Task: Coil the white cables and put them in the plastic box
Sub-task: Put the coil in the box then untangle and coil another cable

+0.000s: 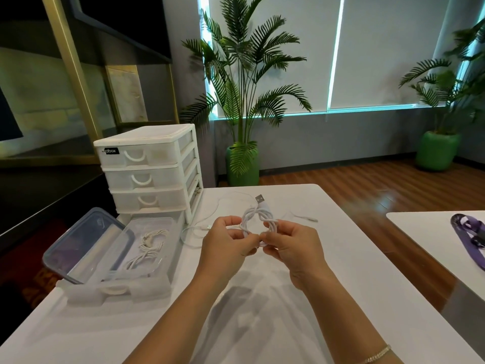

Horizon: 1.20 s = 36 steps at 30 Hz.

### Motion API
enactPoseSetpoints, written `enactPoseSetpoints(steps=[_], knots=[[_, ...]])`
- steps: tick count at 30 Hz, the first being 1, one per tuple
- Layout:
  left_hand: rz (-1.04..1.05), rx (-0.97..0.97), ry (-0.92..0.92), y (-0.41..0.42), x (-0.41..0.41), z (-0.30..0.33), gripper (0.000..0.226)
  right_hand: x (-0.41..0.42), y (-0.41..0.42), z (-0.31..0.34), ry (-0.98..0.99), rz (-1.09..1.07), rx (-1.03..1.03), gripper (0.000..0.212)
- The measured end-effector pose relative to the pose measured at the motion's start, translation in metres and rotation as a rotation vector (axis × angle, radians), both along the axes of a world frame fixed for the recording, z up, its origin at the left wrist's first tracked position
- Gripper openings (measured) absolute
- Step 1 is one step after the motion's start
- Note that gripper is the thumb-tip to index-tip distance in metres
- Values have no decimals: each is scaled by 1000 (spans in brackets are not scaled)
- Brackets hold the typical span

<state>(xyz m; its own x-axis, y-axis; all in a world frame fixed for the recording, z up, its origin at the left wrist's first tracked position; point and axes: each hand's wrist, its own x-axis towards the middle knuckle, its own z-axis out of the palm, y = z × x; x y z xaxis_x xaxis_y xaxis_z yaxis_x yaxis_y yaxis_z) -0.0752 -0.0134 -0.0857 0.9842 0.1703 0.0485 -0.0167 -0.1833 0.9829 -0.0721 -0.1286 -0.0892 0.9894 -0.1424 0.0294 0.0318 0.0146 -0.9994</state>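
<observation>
On top of the white table [262, 324], smooth and a bit glossy, sits a boxy drawer unit [149, 169] of frosted plastic with three looped handles, and just in front of it the clear box [147, 261], its see-through lid [86, 245] propped up on the left side. Two coiled cables [149, 248] already lie inside, so by the look of it this one is number three. Both hands hover above the table near its middle: the left hand [225, 245] pinches one side of the white cable [258, 219] bundle, the right hand [288, 248] grips the other side with curled fingers, apparently tucking the end round the loops. The cable looks rubbery, thin and springy, wound in a loose figure-eight, with a metal USB plug [260, 198] poking out on top. Main risk, imo: that springy stuff pops open the second either pinch slackens, since the wrap doesn't look locked yet. Another loose cable [199, 227] trails over the table right behind the hands, close enough that it could snag and get dragged along on the way to the box. The propped lid could also get knocked shut by a careless drop.
</observation>
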Motion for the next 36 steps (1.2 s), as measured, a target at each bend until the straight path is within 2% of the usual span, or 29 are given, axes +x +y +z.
enactPoseSetpoints(steps=[6, 12, 16, 25, 30, 34, 36], knots=[[-6, -201, 51, 4, 1, 5, 45, -2, 0, -1, -72, 14, -118, 26], [2, -243, 96, 4, 1, 8, 47, -2, 3, -3, -121, -49, -259, 24], [11, -174, 113, 5, 2, 7, 40, -1, 4, -5, -137, -95, -322, 22], [5, -125, 117, 9, 2, 9, 24, -1, 4, -7, -149, -40, -323, 17], [-38, -208, 177, 11, 1, 10, 14, -2, 5, -7, -147, -42, -338, 13], [-46, -281, 189, 11, 0, 10, 13, -3, 4, -5, -166, -49, -354, 30], [-36, -314, 196, 10, -1, 10, 13, -4, 3, -4, -167, -35, -366, 19]])
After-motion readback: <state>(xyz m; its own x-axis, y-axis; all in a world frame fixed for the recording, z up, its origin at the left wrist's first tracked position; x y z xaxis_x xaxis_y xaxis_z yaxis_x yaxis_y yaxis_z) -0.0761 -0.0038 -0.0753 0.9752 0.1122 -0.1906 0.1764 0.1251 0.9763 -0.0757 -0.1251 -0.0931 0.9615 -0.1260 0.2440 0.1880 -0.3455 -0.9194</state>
